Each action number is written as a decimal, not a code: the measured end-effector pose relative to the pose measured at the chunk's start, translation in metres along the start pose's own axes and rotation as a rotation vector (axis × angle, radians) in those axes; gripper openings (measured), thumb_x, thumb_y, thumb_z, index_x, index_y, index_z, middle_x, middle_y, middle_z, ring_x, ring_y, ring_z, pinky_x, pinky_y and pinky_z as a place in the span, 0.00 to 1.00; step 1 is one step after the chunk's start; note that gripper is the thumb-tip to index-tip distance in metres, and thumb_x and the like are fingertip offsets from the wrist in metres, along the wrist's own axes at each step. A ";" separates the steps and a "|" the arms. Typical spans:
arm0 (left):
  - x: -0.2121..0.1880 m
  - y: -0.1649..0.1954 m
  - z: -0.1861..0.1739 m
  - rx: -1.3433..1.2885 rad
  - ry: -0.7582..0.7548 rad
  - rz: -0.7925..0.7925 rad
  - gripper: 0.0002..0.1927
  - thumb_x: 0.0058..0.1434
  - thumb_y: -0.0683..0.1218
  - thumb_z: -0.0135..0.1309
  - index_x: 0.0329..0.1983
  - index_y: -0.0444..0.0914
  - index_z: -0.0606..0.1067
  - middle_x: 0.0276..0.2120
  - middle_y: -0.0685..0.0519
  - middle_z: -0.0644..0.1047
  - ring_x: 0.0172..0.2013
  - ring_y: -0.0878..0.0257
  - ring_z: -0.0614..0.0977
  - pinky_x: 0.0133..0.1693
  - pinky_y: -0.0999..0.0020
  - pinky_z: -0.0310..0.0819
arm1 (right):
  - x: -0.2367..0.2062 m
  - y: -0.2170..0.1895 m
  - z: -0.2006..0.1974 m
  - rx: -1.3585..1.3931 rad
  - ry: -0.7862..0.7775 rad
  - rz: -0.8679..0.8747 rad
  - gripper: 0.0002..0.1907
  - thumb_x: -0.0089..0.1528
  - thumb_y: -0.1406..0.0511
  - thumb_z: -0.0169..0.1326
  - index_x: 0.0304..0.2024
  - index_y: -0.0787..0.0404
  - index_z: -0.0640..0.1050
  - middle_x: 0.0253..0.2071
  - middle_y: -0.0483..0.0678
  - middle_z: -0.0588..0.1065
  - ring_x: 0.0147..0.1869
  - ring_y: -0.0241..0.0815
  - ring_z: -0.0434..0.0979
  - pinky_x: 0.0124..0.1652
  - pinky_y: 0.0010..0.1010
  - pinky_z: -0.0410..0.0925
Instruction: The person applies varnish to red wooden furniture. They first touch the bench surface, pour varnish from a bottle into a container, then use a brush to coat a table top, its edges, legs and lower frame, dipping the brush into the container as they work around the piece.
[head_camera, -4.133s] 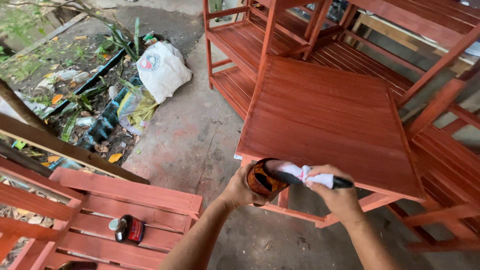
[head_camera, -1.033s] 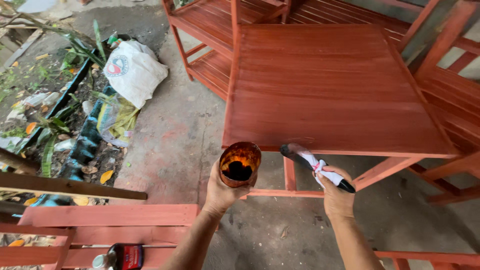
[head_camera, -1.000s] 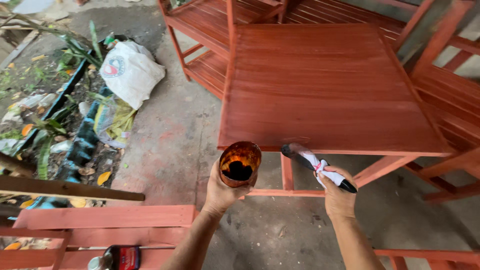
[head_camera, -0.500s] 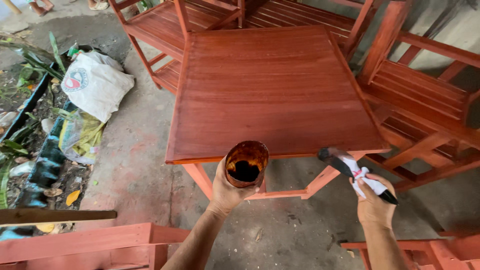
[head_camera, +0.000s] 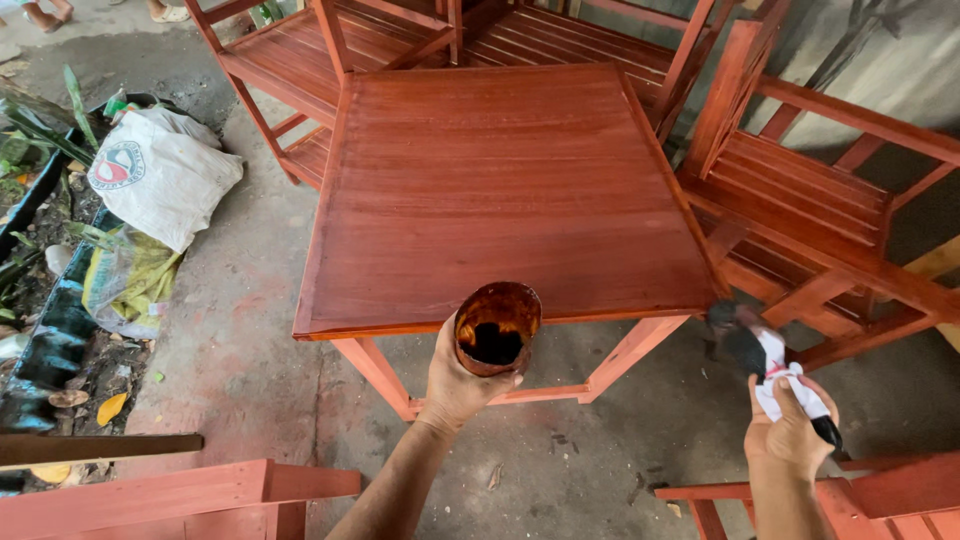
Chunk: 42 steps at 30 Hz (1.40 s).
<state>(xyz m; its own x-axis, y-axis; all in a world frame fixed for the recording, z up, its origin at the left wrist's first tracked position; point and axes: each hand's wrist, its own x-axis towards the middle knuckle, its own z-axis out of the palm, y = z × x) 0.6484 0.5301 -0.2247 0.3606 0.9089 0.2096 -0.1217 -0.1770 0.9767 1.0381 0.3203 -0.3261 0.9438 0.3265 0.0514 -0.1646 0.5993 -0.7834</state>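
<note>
Below, 1 left hand grips 1 stain-filled cup, 1 right hand clasps 1 cloth-wrapped brush beside 1 red table.

Single head cam, steep downward look from standing height; red table frame centre, close; hands at lower edge.
</note>
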 end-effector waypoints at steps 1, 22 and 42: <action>0.000 0.003 -0.002 0.020 0.000 -0.029 0.49 0.35 0.41 0.73 0.63 0.38 0.65 0.55 0.51 0.76 0.57 0.59 0.78 0.60 0.62 0.75 | -0.002 -0.002 0.001 0.028 0.016 -0.013 0.16 0.67 0.78 0.59 0.54 0.63 0.73 0.56 0.55 0.73 0.58 0.52 0.77 0.59 0.56 0.72; -0.031 0.037 -0.147 -0.033 0.090 0.084 0.47 0.34 0.37 0.74 0.60 0.35 0.67 0.53 0.50 0.77 0.55 0.60 0.79 0.58 0.63 0.74 | -0.183 0.079 0.174 -0.308 0.183 -0.201 0.14 0.63 0.80 0.58 0.47 0.59 0.76 0.50 0.48 0.77 0.51 0.40 0.79 0.47 0.30 0.76; -0.080 0.078 -0.331 0.165 0.289 0.118 0.46 0.34 0.40 0.75 0.58 0.34 0.66 0.51 0.49 0.79 0.52 0.59 0.81 0.54 0.64 0.77 | -0.495 0.155 0.346 -0.507 -0.488 -0.276 0.14 0.58 0.77 0.61 0.43 0.57 0.78 0.45 0.47 0.76 0.52 0.44 0.78 0.52 0.29 0.70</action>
<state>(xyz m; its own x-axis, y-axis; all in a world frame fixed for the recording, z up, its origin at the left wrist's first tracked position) 0.3038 0.5684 -0.1813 0.0739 0.9437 0.3225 0.0127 -0.3242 0.9459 0.4465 0.5051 -0.2586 0.6778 0.5708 0.4635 0.3232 0.3349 -0.8851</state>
